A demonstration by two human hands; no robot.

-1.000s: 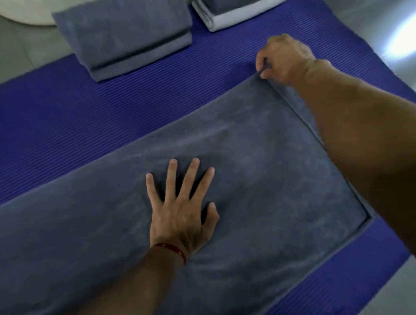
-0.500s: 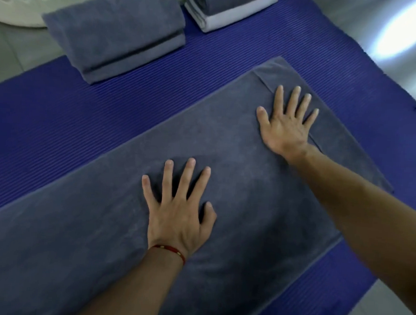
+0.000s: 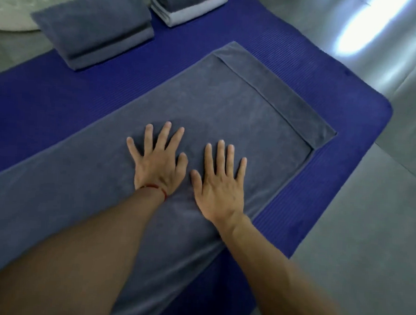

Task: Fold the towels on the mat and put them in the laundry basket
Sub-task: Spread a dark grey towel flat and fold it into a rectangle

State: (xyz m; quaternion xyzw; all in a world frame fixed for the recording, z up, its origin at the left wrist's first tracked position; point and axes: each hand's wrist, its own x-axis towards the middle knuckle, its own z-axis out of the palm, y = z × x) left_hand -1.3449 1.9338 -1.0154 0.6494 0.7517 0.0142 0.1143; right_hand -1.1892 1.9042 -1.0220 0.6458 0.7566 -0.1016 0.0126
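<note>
A large grey towel (image 3: 229, 105) lies folded lengthwise across the blue mat (image 3: 48, 96), its upper layer set back a little from the right end. My left hand (image 3: 157, 165), with a red cord at the wrist, presses flat on the towel's middle with fingers spread. Right beside it, my right hand (image 3: 221, 185) also lies flat on the towel, fingers straight. A folded grey towel (image 3: 93, 23) sits at the mat's far left. The white laundry basket (image 3: 15, 2) shows at the top left corner, mostly cut off.
A stack of folded towels (image 3: 188, 4), grey on top and pale below, sits at the mat's far edge. Grey tiled floor (image 3: 368, 214) surrounds the mat, with a bright glare at the upper right.
My right hand let go of the towel's far right corner, flattened, and slid back across the towel to lie beside my left hand. The left hand stayed pressed in place.
</note>
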